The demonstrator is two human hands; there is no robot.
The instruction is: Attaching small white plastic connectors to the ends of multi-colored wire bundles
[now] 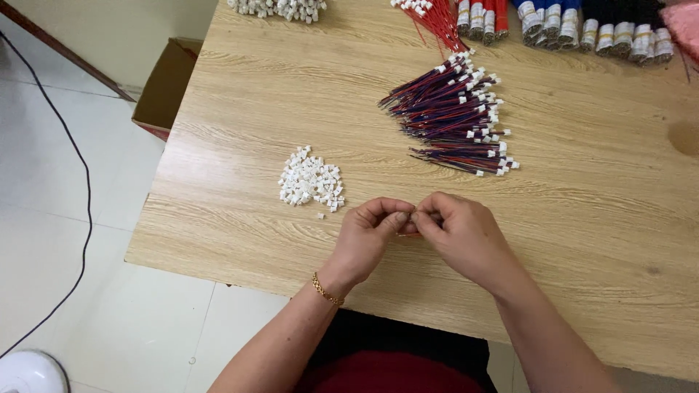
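Wooden table (582, 218), left hand (368, 236) and right hand (462, 233) meeting, each grip pinched shut on something tiny, unidentifiable.

There was just one camera, worn on the person's head. It looked almost straight down from close by at the table (306, 94), with the hands low in the middle of the picture. The table's far edge was cut off at the top, and some floor (65, 218) showed on the left.
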